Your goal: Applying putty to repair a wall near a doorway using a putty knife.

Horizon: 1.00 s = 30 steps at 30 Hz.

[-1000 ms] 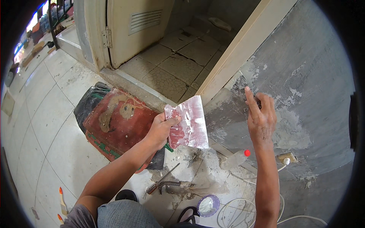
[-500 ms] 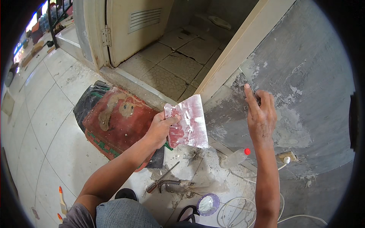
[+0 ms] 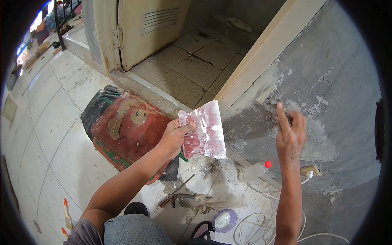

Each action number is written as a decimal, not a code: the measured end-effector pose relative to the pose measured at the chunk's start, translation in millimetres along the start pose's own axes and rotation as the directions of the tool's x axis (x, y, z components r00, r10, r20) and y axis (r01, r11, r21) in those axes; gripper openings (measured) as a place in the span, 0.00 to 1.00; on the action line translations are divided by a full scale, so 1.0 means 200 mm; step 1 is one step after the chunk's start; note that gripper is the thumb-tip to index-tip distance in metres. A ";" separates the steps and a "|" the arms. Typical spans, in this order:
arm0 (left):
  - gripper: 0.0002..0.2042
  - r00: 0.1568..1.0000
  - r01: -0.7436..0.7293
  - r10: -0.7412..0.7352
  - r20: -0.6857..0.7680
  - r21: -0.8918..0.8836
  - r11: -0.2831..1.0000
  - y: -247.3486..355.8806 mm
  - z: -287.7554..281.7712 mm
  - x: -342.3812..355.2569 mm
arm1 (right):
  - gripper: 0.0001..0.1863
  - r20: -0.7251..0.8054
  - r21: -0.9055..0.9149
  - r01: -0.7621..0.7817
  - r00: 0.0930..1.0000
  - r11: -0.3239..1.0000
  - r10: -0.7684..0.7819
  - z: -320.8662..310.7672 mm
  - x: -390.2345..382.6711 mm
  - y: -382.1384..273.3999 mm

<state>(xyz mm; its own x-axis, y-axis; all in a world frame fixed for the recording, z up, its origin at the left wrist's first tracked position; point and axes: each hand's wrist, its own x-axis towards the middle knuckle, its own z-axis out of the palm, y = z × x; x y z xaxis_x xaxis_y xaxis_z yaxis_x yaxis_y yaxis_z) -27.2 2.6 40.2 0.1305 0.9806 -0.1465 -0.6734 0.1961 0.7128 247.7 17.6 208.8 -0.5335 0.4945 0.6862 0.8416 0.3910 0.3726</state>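
Observation:
My left hand (image 3: 174, 139) grips a wide red putty spreader (image 3: 204, 130) by its near end, thumb on top. White putty is smeared over its face, thickest toward the straight far edge. At the grey wall (image 3: 347, 102), my right hand (image 3: 292, 132) is closed around a putty knife, its index finger stretched forward along it. The blade (image 3: 269, 97) lies against the patchy wall beside the door frame; fingers hide most of the handle. Below, a purple tub (image 3: 233, 222) of white putty stands on the floor by my foot.
A clear bottle with a red cap (image 3: 255, 171) leans by the wall base, near a white cable (image 3: 241, 230) and wall socket (image 3: 311, 170). A hammer (image 3: 185, 197) lies on the tiles. Dirty red mats (image 3: 130, 126) lie before the doorway; paintbrushes (image 3: 66, 212) are at lower left.
My right hand has moved right and slightly down along the wall with the putty knife. The left hand keeps the spreader in nearly the same place. The view has shifted slightly.

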 end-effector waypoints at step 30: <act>0.07 1.000 -0.007 0.007 -0.003 -0.013 1.000 0.01 0.01 -0.02 | 0.33 -0.035 0.000 0.020 0.999 1.000 -0.020 0.05 0.11 -0.04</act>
<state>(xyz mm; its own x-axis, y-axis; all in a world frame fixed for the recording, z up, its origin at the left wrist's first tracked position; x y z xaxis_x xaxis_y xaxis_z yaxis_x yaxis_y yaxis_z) -27.8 -0.1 42.4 0.1237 0.9820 -0.1431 -0.6835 0.1888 0.7051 227.9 32.6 214.1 -0.5468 0.4590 0.7002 0.8308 0.4010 0.3860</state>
